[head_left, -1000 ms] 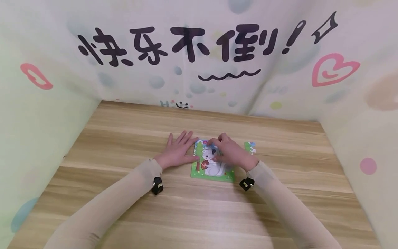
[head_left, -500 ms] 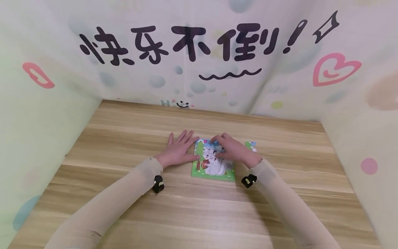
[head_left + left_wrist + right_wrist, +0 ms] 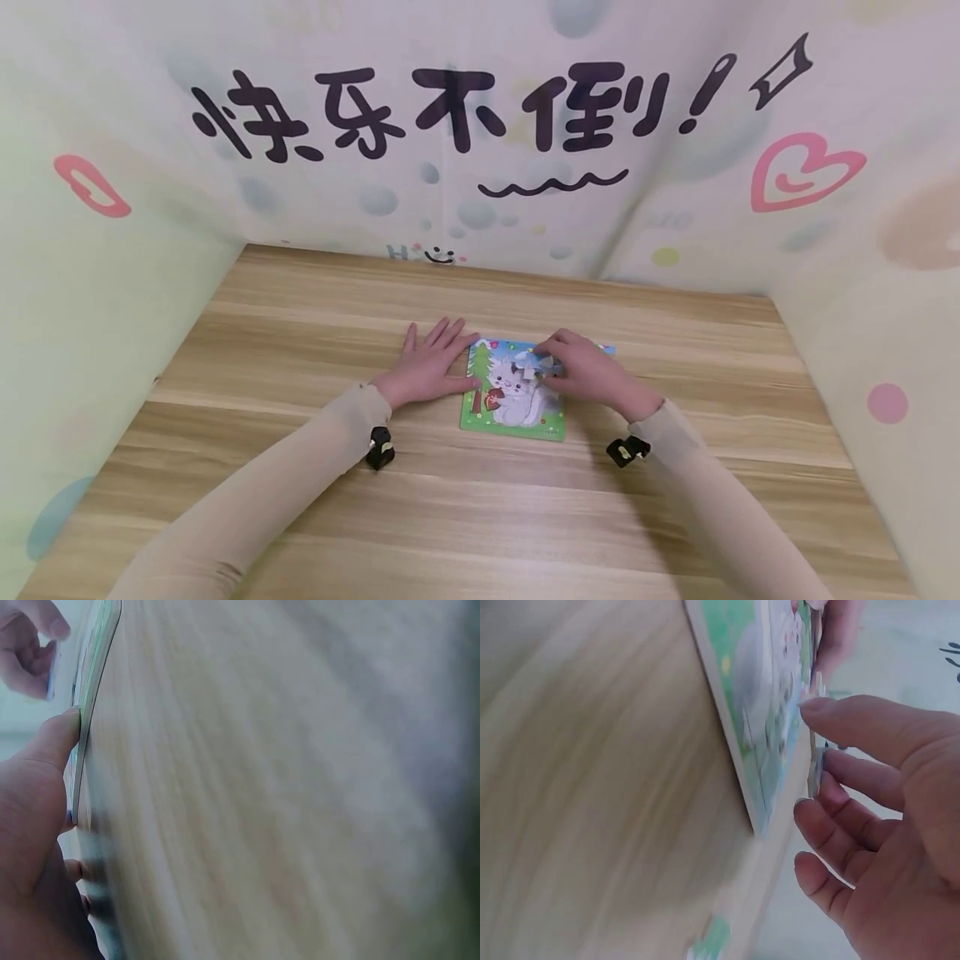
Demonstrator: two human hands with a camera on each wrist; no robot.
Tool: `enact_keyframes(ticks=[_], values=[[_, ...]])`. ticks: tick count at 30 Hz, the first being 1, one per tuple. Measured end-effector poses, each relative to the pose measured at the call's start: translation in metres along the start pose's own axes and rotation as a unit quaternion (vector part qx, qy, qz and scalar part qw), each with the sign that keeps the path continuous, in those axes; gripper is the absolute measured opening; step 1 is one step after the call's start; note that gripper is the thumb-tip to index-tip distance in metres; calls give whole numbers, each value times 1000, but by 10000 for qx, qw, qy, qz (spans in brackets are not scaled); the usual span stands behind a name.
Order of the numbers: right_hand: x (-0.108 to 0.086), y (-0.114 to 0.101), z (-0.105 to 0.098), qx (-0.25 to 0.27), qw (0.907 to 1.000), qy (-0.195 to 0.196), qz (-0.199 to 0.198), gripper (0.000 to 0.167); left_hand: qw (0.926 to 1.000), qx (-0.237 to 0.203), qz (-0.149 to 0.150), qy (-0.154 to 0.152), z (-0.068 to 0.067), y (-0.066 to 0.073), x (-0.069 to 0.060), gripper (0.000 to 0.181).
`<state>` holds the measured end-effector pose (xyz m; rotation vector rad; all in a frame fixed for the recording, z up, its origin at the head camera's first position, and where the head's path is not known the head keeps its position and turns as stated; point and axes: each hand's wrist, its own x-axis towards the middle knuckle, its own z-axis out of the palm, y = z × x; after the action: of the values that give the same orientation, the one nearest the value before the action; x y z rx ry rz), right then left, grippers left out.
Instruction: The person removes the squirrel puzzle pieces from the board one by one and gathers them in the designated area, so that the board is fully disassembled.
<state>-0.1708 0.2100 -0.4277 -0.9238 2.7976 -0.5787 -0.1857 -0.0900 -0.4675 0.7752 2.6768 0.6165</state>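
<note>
A square jigsaw puzzle (image 3: 513,427) with a white squirrel-like animal holding an acorn lies on the table. My left hand (image 3: 425,368) rests on the wood with fingers spread, its thumb and index fingertip at the puzzle's left edge. In the left wrist view, the thumb (image 3: 56,739) touches that edge. Above the puzzle's right part, my right hand (image 3: 588,371) pinches a puzzle piece (image 3: 814,769) between thumb and fingers. The right wrist view shows this piece edge-on and apart from the board. Part of the picture behind the right hand is hidden.
A loose green and blue puzzle piece (image 3: 712,939) lies on the table right of the puzzle, mostly covered by my right hand in the head view. The wooden table (image 3: 480,517) is bordered by a printed curtain (image 3: 480,200) at the back and sides.
My right hand has moved right and up off the puzzle, with a puzzle piece in its fingers. It now covers most of the loose piece. The left hand has stayed in place.
</note>
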Motion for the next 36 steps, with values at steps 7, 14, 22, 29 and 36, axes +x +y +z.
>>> enact_keyframes(ticks=[7,14,22,29,36], values=[[-26,20,-16,40,9994,335,117,41,9999,81,-66,-48,-2,4,-1,85],[-49,46,-34,425,9969,168,646,52,9997,183,-133,-122,-5,7,-2,85],[-70,69,-49,732,9945,267,707,39,9999,52,-131,-86,-2,5,-1,84],[-82,89,-51,643,9942,308,801,38,9999,41,-103,-98,-6,8,-3,83],[-87,109,-45,532,9943,130,911,39,9998,61,-158,-117,-4,7,-2,83]])
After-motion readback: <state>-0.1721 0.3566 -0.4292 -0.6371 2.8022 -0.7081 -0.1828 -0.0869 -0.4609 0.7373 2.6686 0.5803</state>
